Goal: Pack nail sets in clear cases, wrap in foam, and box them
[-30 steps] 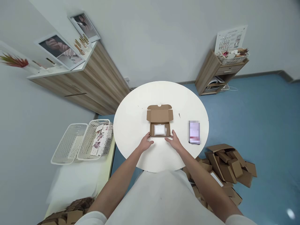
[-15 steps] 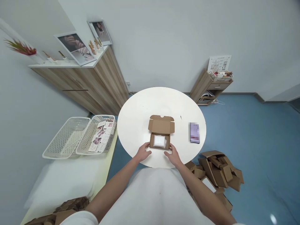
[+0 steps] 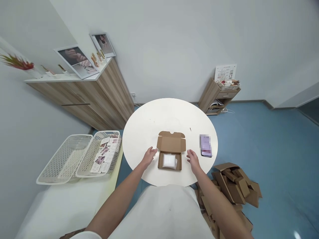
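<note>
A small brown cardboard box (image 3: 171, 143) lies on the white oval table (image 3: 139, 129), its lid folded back away from me. Inside it rests a white wrapped packet (image 3: 169, 161); what the wrapping covers is hidden. My left hand (image 3: 149, 156) hovers just left of the box, fingers stretched out and holding nothing. On the other side, my right hand (image 3: 193, 159) is apart from the box near the right lid flap, its fingers loosely bent and apart with nothing in them.
A phone (image 3: 205, 145) with a blurred screen lies at the table's right. Two white plastic baskets (image 3: 82, 166) stand at left, one with printed cards (image 3: 106, 154). A pile of cardboard boxes (image 3: 236, 182) is on the floor at right. A wooden cabinet (image 3: 109, 96) stands at back left.
Both hands have let go of the box's sides and moved outward and forward, level with the lid's fold. The box stays open with the packet in it. The view has tilted slightly.
</note>
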The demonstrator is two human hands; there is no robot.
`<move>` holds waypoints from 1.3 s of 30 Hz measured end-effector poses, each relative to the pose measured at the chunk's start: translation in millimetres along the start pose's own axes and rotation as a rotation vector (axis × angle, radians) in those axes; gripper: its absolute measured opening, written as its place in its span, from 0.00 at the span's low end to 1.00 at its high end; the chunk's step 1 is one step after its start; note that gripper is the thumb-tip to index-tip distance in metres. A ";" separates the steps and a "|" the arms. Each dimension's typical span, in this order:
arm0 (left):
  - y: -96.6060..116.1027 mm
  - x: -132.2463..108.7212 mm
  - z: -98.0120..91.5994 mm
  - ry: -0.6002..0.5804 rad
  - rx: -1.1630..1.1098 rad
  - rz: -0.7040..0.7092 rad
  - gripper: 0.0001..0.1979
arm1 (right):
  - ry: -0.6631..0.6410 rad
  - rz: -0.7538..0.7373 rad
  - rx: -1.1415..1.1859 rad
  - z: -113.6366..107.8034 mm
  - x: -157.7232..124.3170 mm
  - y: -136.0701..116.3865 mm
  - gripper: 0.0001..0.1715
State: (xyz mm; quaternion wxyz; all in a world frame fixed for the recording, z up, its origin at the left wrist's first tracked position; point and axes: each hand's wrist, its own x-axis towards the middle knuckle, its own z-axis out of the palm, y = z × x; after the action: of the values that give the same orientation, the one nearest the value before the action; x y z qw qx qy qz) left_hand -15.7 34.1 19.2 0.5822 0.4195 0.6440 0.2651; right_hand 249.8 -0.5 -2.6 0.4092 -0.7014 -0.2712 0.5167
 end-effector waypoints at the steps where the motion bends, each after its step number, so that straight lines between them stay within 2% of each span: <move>1: 6.5 5.1 -1.6 -0.004 0.007 -0.006 0.33 | -0.022 0.014 0.032 -1.6 9.3 -6.4 0.34; 4: 22.2 20.0 -3.2 -0.017 0.075 -0.003 0.30 | -0.104 0.020 0.139 -2.9 34.4 -21.7 0.35; 7: 33.1 30.7 -0.2 -0.013 0.087 0.013 0.29 | -0.130 0.061 0.151 1.6 52.1 -31.0 0.36; 12: 41.9 35.5 7.1 -0.105 0.095 0.026 0.30 | -0.337 0.184 0.159 15.0 59.5 -41.0 0.37; 15: 42.6 33.6 8.6 -0.153 0.071 0.014 0.33 | -0.384 0.153 0.168 21.3 54.8 -48.0 0.35; 18: 41.7 30.7 7.5 -0.153 0.019 0.031 0.34 | -0.429 0.099 0.191 24.6 47.6 -54.9 0.35; 22: 39.7 26.1 4.7 -0.158 -0.015 0.030 0.35 | -0.412 0.054 0.198 25.1 36.8 -58.3 0.38; 31: 29.6 8.7 -5.3 -0.295 -0.127 0.001 0.38 | -0.427 0.024 0.232 18.0 11.8 -40.0 0.42; 39: 11.5 -3.0 -15.7 -0.337 0.025 0.055 0.38 | -0.528 -0.017 -0.017 6.7 -12.2 -27.8 0.43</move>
State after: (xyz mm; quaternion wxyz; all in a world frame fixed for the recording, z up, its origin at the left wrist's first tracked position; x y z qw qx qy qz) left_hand -28.4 39.7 33.2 0.6694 0.4826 0.5287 0.1989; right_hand 240.7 6.0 26.4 0.3228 -0.5434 -0.3785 0.6762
